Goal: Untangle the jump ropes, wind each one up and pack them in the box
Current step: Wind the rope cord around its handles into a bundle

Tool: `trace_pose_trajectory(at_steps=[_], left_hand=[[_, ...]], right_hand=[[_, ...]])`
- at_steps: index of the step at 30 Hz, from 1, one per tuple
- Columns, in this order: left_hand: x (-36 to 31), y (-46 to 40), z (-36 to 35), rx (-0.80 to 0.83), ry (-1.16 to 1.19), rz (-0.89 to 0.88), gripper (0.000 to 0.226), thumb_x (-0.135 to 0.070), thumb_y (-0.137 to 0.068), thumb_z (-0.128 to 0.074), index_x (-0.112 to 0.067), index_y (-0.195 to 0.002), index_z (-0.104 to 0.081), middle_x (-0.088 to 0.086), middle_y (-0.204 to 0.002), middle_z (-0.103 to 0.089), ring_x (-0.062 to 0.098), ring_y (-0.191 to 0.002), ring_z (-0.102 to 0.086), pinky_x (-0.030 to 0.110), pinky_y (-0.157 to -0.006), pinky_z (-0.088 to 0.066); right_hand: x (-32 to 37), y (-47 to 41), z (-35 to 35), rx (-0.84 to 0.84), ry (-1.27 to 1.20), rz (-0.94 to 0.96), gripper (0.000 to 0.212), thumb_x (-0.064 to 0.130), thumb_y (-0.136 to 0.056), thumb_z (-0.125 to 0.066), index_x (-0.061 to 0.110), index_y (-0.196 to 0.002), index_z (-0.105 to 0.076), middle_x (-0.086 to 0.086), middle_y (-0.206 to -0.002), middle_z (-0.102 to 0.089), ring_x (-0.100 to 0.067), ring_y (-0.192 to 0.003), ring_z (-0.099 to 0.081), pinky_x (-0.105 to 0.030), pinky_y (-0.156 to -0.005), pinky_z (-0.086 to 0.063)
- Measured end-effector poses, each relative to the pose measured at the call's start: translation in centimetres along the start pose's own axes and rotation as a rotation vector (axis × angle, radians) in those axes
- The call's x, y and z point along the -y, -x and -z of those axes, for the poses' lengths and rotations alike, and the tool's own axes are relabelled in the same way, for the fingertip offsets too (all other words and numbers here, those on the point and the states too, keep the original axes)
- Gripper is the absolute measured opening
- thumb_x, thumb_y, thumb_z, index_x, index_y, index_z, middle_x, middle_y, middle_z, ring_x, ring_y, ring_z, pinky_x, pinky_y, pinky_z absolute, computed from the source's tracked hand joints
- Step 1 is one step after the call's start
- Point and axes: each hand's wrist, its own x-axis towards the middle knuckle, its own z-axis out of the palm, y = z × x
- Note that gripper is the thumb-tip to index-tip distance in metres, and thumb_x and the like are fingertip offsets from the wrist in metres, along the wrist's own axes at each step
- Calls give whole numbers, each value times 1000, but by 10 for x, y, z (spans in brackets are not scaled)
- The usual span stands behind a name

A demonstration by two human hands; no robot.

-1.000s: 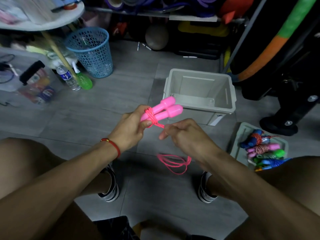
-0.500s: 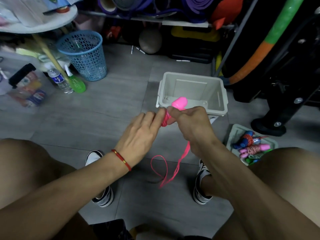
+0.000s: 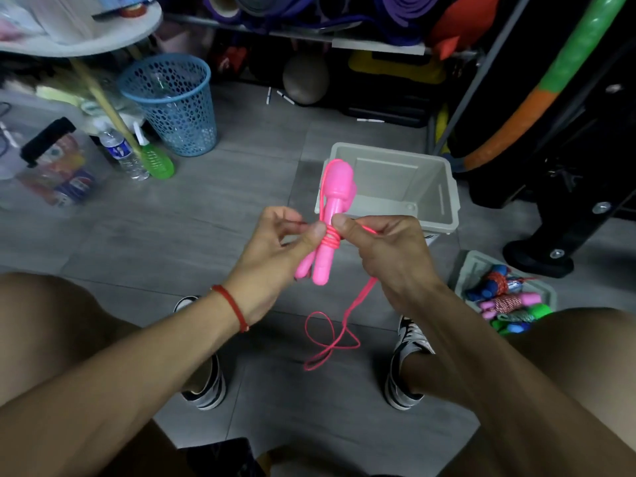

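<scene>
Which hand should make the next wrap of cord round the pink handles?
Right, probably. The right hand already pinches the loose pink cord trailing to the floor, while the left hand pins the pink handles at the wraps.

pink handles: smooth glossy plastic | box: matt grey plastic | basket: perforated blue plastic

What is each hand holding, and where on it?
Left hand pinches the pink handles mid-length at the wraps; right hand holds the pink cord beside them.
</scene>
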Motion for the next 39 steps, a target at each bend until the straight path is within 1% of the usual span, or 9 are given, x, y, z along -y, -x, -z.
trace_pose_trajectory(at_steps=[2, 5, 10, 14, 21, 26, 32, 36, 39], left_hand=[[-7, -3, 5, 179, 172, 292, 56, -38, -86, -74, -2, -126, -58, 13, -104, -67, 14, -73, -51, 31, -60, -33], [-13, -1, 10, 401, 102, 346, 41, -39, -91, -62, -9, -117, -69, 19, -119, -69, 25, -91, -51, 32, -66, -30], [-5, -2, 0, 192, -36, 182, 29, -23, -98, -57, -1, -115, -59, 10, -89, -71, 24, -78, -67, 40, -77, -51], [4, -10, 1, 24, -188, 127, 21, -21, -99, -59, -1, -107, -55, 6, -79, -68, 17, -53, -49, 30, -56, -43], [16, -32, 31, -88, -800, 12, 26, -42, -88, -66, -18, -96, -58, 7, -85, -70, 28, -75, -62, 38, -69, -50], [15, -28, 29, 74, -1109, -99, 28, -36, -92, -66, -14, -106, -55, 11, -86, -67, 37, -85, -63, 38, -68, -48], [6, -4, 15, 496, -1308, -136, 31, -42, -95, -61, -22, -114, -48, 6, -97, -62, 35, -91, -61, 39, -70, -48], [-2, 16, 2, 603, -1324, -331, 43, -47, -94, -58, -26, -130, -47, 3, -108, -64, 30, -98, -59, 36, -73, -46], [-3, 22, 0, 583, -1296, -422, 42, -66, -90, -52, -27, -105, -51, -4, -81, -53, 23, -78, -55, 33, -64, -36]], right_hand=[[1, 2, 5, 83, -15, 58, 23, 11, -91, -70, -12, -92, -73, 11, -41, -51, 0, -39, -42, -9, -46, -35], [0, 1, 7, 175, 60, 126, 17, 11, -90, -71, -4, -94, -77, -16, -71, -73, -13, -66, -63, -27, -71, -57], [-12, -3, 6, 163, 463, 228, 29, 29, -99, -61, 15, -80, -78, 0, -59, -65, -10, -59, -53, -31, -64, -47], [-11, 6, 0, 210, 888, 200, 38, 38, -105, -44, 21, -86, -71, 7, -65, -60, -26, -78, -61, -35, -79, -49], [11, 22, 8, 344, 943, 119, 31, 29, -106, -40, 18, -84, -59, 6, -71, -58, -23, -74, -56, -29, -69, -40], [15, 26, 11, 354, 1154, 422, 26, 37, -101, -50, 13, -99, -62, -8, -91, -69, -34, -89, -62, -41, -81, -48], [18, 15, 32, 353, 1219, 616, 23, 45, -92, -62, 24, -100, -66, -3, -86, -72, -31, -84, -66, -43, -70, -52], [19, 8, 35, 313, 1178, 619, 24, 48, -88, -68, 25, -96, -72, -2, -86, -74, -29, -86, -67, -42, -72, -53], [15, 0, 40, 324, 1147, 518, 35, 63, -82, -62, 32, -95, -74, 7, -85, -74, -21, -87, -68, -39, -74, -53]])
